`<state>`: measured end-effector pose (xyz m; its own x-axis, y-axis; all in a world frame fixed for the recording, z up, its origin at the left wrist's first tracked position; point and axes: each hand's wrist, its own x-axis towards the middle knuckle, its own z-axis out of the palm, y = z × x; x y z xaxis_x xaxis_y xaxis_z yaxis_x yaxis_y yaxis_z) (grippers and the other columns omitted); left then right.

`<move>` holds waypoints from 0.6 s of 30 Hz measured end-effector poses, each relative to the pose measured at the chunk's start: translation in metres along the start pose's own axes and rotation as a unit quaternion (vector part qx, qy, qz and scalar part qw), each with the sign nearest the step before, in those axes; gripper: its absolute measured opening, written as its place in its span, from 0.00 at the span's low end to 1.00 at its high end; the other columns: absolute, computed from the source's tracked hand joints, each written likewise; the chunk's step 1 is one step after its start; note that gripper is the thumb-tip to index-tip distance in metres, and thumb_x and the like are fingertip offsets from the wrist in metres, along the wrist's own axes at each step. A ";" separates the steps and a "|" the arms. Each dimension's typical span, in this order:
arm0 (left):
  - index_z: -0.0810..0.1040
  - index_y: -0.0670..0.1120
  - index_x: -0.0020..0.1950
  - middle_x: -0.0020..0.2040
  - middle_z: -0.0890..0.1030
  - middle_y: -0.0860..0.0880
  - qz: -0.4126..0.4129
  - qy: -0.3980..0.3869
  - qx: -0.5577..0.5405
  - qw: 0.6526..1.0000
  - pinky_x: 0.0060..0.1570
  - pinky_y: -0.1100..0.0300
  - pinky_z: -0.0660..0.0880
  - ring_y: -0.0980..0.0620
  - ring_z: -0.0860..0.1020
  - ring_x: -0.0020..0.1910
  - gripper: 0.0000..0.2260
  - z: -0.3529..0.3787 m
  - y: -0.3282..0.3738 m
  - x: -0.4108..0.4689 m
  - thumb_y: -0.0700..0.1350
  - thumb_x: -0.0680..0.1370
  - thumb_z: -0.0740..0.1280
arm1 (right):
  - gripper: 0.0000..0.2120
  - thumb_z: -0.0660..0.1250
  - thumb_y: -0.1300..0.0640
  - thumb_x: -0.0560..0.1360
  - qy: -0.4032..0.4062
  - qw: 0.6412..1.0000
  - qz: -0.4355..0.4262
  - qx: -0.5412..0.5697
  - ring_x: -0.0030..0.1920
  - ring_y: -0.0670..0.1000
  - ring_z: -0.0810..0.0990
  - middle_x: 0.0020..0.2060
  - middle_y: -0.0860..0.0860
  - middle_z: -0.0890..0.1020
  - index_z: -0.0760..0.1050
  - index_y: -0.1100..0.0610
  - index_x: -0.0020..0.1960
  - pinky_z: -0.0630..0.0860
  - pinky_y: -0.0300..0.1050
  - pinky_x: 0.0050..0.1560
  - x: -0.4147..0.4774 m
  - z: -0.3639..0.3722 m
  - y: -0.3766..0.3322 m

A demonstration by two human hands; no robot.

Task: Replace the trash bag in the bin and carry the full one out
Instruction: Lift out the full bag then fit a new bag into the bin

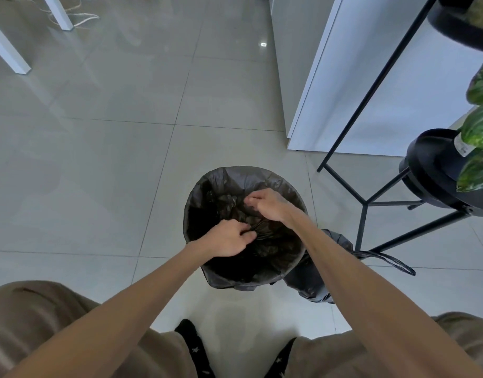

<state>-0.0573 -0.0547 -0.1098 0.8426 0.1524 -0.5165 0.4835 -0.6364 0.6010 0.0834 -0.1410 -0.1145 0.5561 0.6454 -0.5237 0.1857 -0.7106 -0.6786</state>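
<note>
Pinching bunched film of new black liner (236, 181) w/ left hand (229, 238) and right hand (266, 204), both grips clamped on it, inside bin (189, 227) on floor, prob. to spread it open. Keeping full tied bag (314, 282) just beside bin, ready for carrying out.

A black metal plant stand (371, 197) occupies the right side of the grey tiled floor (98, 148). On its lower shelf sits a black pot (431, 165) with variegated green leaves (480, 126); a second black pot (461, 25) sits higher up. Just behind the stand is a white cabinet (352, 85). Well apart, far left of the stand, 2 white table legs (8, 50) meet the floor, with loose twine (82, 16) beside them.
</note>
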 end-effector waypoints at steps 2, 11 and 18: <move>0.70 0.46 0.76 0.72 0.75 0.43 0.012 -0.069 0.054 0.996 0.73 0.49 0.65 0.41 0.68 0.74 0.26 0.011 0.006 0.003 0.59 0.84 0.52 | 0.16 0.58 0.59 0.83 -0.074 0.996 -0.007 -0.053 0.67 0.53 0.76 0.66 0.54 0.79 0.77 0.57 0.67 0.69 0.51 0.71 0.009 0.000 -0.014; 0.53 0.59 0.81 0.82 0.58 0.50 -0.017 -0.245 0.090 0.965 0.77 0.48 0.52 0.45 0.56 0.80 0.35 0.041 0.016 0.015 0.72 0.77 0.39 | 0.26 0.53 0.54 0.84 -0.185 0.944 -0.009 -0.274 0.79 0.55 0.57 0.80 0.53 0.58 0.53 0.51 0.81 0.55 0.50 0.77 0.039 0.010 -0.028; 0.53 0.61 0.81 0.81 0.59 0.50 -0.010 -0.231 0.109 0.967 0.77 0.45 0.55 0.43 0.58 0.80 0.38 0.039 0.019 0.010 0.76 0.74 0.39 | 0.25 0.54 0.55 0.84 -0.148 0.957 -0.038 -0.246 0.78 0.56 0.61 0.79 0.54 0.61 0.55 0.52 0.81 0.58 0.46 0.75 0.036 0.011 -0.023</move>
<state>-0.0484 -0.0949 -0.1274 0.6136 -0.1554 -0.7742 0.3942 -0.7893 0.4708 0.0904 -0.0982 -0.1227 0.2844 0.7004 -0.6546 0.6158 -0.6568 -0.4352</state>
